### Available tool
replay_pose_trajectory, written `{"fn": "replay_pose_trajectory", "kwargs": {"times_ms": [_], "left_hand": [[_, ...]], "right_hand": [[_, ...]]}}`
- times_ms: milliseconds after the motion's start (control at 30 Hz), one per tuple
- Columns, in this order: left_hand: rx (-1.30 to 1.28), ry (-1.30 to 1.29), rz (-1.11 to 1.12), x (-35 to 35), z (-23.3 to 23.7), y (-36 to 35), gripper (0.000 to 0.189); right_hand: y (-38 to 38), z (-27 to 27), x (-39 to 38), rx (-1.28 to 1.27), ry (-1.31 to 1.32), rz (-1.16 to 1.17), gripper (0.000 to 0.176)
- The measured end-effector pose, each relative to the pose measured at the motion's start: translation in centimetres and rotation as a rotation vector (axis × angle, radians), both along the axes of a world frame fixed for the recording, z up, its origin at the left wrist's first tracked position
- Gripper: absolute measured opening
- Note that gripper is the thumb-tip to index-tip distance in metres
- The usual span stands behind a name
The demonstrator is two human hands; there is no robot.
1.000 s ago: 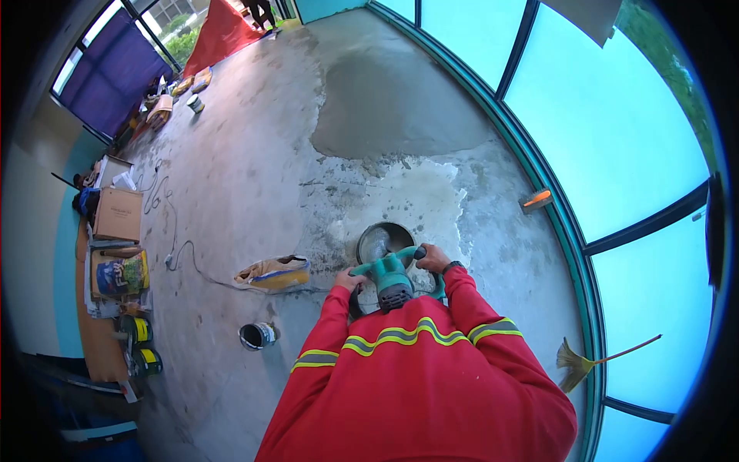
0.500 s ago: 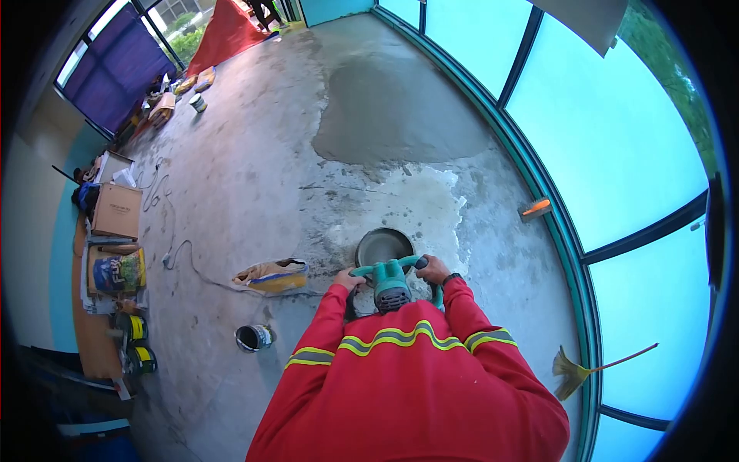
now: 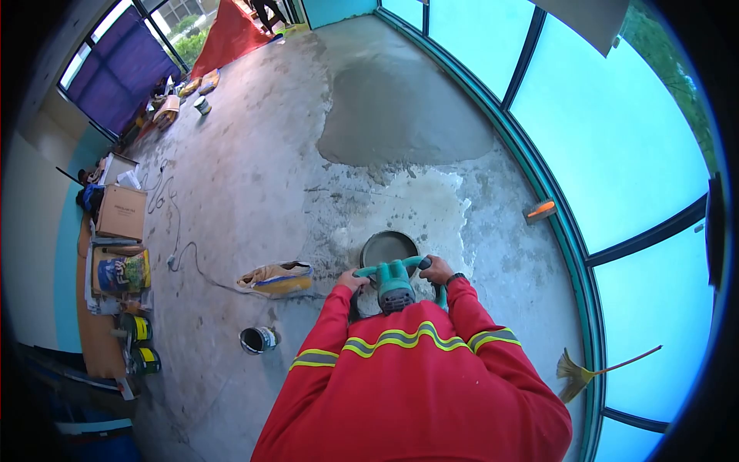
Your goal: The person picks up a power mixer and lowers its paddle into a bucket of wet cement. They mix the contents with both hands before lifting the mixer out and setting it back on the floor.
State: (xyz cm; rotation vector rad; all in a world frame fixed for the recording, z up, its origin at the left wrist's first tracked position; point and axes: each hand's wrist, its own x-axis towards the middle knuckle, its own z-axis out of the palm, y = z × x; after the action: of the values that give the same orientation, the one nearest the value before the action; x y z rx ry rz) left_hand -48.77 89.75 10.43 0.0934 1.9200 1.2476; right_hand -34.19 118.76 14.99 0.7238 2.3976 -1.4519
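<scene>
A green power mixer (image 3: 394, 286) is held by its two side handles in front of the red sleeves. My left hand (image 3: 353, 280) is wrapped round the left handle, and my right hand (image 3: 438, 270), with a dark band at the wrist, grips the right one. Just beyond the mixer stands a round dark bucket (image 3: 389, 249) with grey wet mix in it. The mixer's lower end is hidden. An open paper bag (image 3: 275, 279) lies on the floor to the left, and a small open can (image 3: 259, 339) stands nearer.
Smooth wet grey screed (image 3: 404, 115) covers floor ahead. A cable (image 3: 202, 271) runs left. Boxes (image 3: 122, 212) and cans (image 3: 145, 359) line the left wall. An orange-handled trowel (image 3: 540, 210) and a broom (image 3: 573, 375) are by the right windows. Another person's legs (image 3: 268, 13) show far off.
The whole view has shifted slightly, so the floor objects appear a little further right. Both hands still hold the mixer at the bucket.
</scene>
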Motion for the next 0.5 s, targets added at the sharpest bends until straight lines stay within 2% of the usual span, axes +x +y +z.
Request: {"fn": "replay_pose_trajectory", "kwargs": {"times_ms": [67,167,267,500], "left_hand": [[-0.016,-0.011,0.003,-0.2,-0.3,-0.1,0.030],[-0.013,-0.034,0.009,-0.4,-0.5,0.0,0.030],[0.022,-0.028,0.001,-0.3,-0.5,0.3,0.021],[0.019,-0.043,0.048,0.1,0.5,0.2,0.024]], "right_hand": [[-0.1,-0.1,0.0,0.008,0.040,-0.009,0.042],[-0.1,0.1,0.1,-0.018,0.059,-0.009,0.043],[0.0,0.5,0.0,-0.037,0.035,-0.009,0.043],[0.2,0.0,-0.7,0.021,0.010,0.026,0.044]]}}
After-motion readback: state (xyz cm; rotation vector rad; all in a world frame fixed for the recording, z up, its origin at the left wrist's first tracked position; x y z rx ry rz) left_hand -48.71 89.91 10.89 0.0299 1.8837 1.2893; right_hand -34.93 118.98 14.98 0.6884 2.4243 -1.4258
